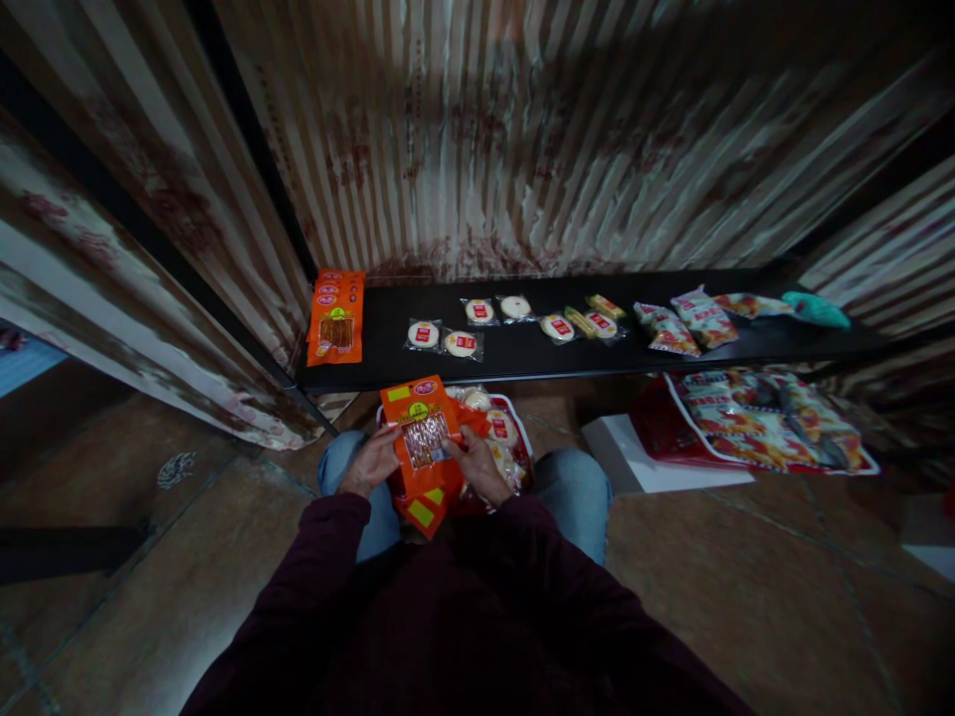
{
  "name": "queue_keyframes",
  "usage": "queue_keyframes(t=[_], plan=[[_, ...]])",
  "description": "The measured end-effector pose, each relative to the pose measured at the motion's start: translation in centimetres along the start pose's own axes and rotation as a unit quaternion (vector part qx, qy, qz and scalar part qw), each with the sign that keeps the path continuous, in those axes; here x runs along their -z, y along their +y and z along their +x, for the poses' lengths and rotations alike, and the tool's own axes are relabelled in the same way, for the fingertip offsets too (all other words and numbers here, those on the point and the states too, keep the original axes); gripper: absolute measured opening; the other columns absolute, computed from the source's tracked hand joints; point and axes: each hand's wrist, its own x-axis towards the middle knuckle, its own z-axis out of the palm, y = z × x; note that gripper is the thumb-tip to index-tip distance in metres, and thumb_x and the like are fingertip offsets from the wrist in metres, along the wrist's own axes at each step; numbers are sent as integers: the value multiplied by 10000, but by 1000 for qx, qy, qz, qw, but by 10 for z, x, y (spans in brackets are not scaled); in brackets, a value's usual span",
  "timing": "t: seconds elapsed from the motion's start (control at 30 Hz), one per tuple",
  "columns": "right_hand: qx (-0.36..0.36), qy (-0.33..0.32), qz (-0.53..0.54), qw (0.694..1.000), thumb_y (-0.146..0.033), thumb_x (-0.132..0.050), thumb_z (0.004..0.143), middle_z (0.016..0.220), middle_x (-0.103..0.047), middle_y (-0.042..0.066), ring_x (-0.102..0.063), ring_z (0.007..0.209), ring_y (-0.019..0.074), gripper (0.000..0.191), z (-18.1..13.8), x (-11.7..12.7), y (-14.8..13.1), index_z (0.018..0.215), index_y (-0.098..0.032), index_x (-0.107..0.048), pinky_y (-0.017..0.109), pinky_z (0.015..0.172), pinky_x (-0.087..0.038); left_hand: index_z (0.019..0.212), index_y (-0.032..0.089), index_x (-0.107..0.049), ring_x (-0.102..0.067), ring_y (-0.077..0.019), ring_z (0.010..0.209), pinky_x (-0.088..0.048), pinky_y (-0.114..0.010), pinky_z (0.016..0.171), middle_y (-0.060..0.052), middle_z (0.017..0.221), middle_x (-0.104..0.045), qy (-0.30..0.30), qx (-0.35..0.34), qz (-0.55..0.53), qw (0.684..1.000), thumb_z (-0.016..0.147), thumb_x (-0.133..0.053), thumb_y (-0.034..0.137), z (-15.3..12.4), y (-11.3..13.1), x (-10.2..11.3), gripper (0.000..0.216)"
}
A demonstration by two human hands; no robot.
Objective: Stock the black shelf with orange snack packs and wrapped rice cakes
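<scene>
An orange snack packet (424, 433) with a clear window is held between my two hands, above a red basket (526, 426) at my knees. My left hand (371, 460) grips its left edge, fingers closed. On the other side my right hand (478, 463) pinches the packet's right edge with the thumb on top. More orange packets (427, 511) lie under it in the basket, beside round white wrapped cakes (502, 430). Similar orange packets (335, 320) overlap in a stack at the left end of the black shelf (388, 373).
Along the shelf lie several wrapped round cakes (463, 343), small yellow-green packets (580, 320), chip-like bags (667, 328) and a teal item (817, 308). At right, another red basket (675, 438) full of bags stands by a white box (623, 452). Dark metal posts (254, 149) frame the shelf, with striped curtain behind.
</scene>
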Motion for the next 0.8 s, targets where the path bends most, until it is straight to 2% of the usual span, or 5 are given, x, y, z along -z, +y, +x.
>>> queue_keyframes(t=[0.17, 0.3, 0.43, 0.6, 0.8], plan=[[-4, 20, -53, 998, -461, -570, 800, 906, -684, 57, -632, 822, 216, 352, 3, -6, -2, 1030, -196, -593, 387, 775, -525, 1072, 146, -642, -622, -301, 1054, -454, -411, 944, -111, 1023, -704, 20, 9, 21, 1000, 730, -633, 211, -2, -1, 2, 349], [9, 53, -126, 991, -419, -537, 824, 1059, -658, 99, -625, 932, 244, 411, 2, -8, -6, 1165, -189, -545, 434, 862, -500, 977, 146, -675, -617, -329, 1036, -458, -402, 911, -122, 965, -717, 32, 5, 15, 999, 756, -617, 242, -2, 1, 3, 248], [70, 96, -270, 956, -356, -525, 844, 1261, -541, 144, -500, 1162, 288, 504, -3, -7, -19, 1312, -176, -474, 490, 999, -417, 991, 133, -666, -623, -322, 1022, -463, -416, 906, -120, 939, -714, 29, 11, -5, 999, 759, -608, 243, -2, 1, 4, 263], [119, 36, -419, 899, -269, -441, 911, 1267, -545, 100, -467, 1160, 273, 379, -9, -12, -39, 1264, -227, -571, 456, 1031, -389, 999, 133, -655, -630, -318, 1024, -478, -425, 909, -122, 917, -709, 64, 20, 35, 997, 756, -600, 306, -2, 3, 7, 303], [140, 3, -399, 906, -216, -380, 929, 1275, -571, 94, -485, 1210, 241, 414, -14, -27, -48, 1310, -214, -544, 405, 1048, -400, 1028, 186, -663, -601, -318, 1103, -501, -403, 906, -116, 987, -707, 68, -5, 5, 998, 824, -479, 446, -4, 3, 13, 378]])
